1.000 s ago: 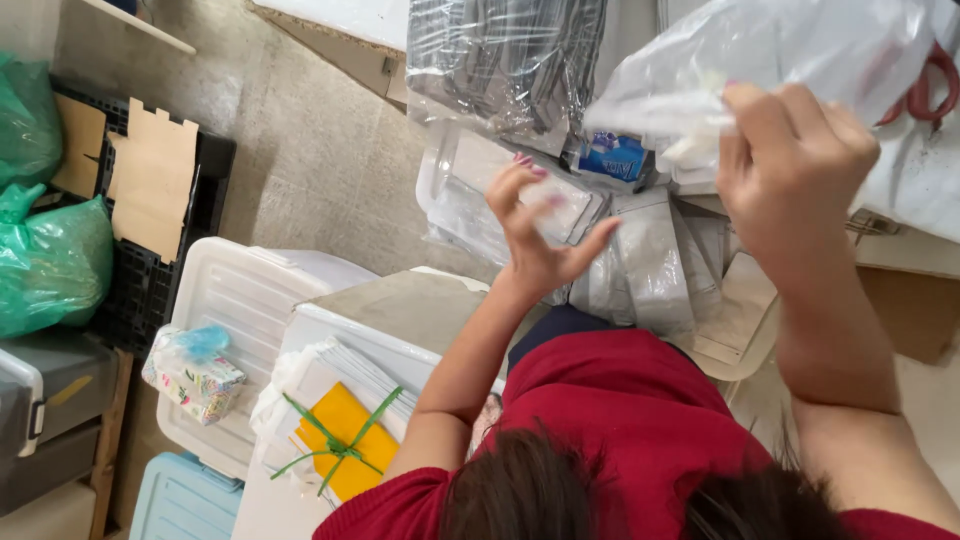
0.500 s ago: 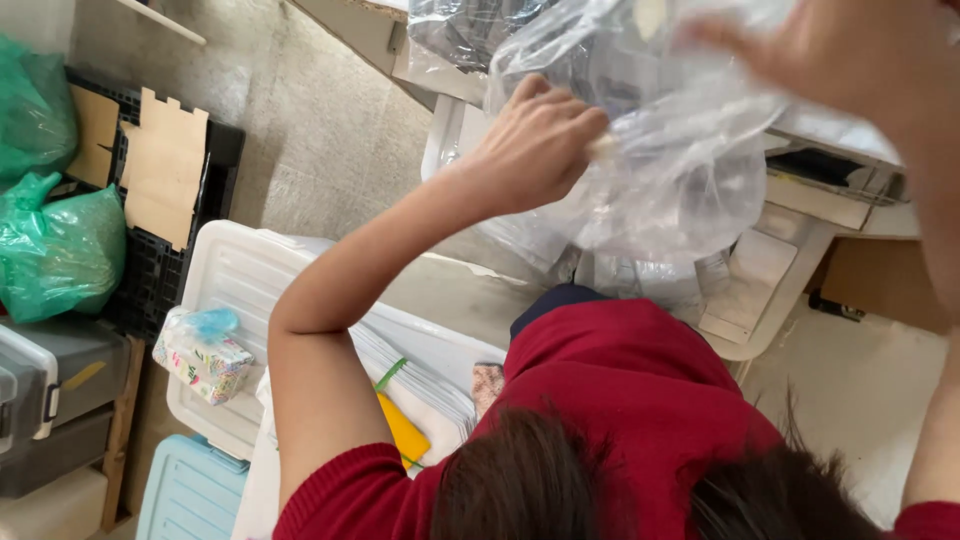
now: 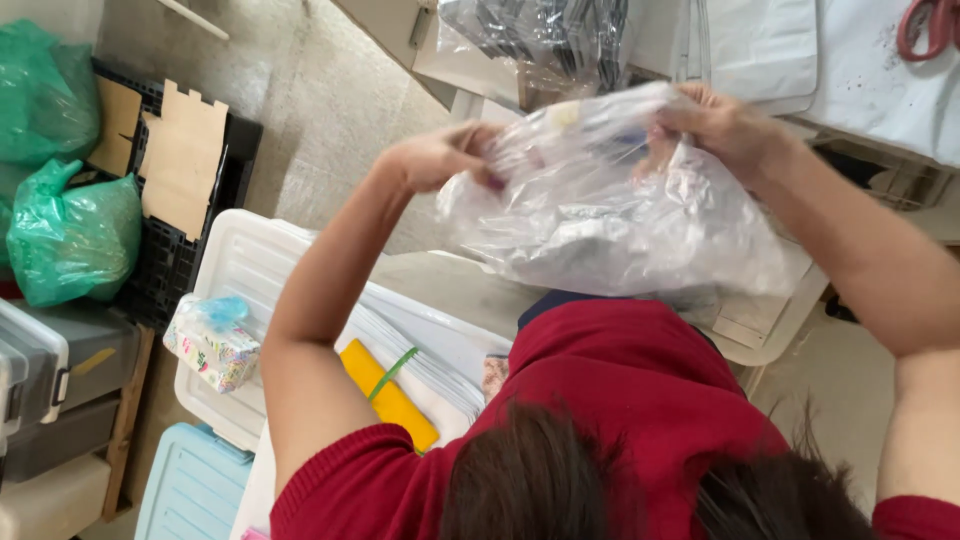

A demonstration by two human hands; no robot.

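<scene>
A large crumpled clear plastic bag (image 3: 600, 220) hangs in front of my chest, held up by both hands at its top edge. My left hand (image 3: 440, 155) pinches the bag's upper left corner, fingers closed on the film. My right hand (image 3: 715, 125) grips the upper right part of the same edge. Something pale and flat lies inside the bag, but I cannot make out what it is. My red top (image 3: 640, 400) and hair fill the lower part of the view.
Green bags (image 3: 70, 235) and a black crate (image 3: 190, 255) with cardboard pieces stand at left. A white bin lid (image 3: 250, 270) carries a patterned tissue pack (image 3: 212, 342) and a yellow packet (image 3: 385, 392). Red scissors (image 3: 925, 22) lie on the table, top right.
My left hand has left the packets on the table and closed on the bag. Both hands have drawn the bag down, closer to my chest.
</scene>
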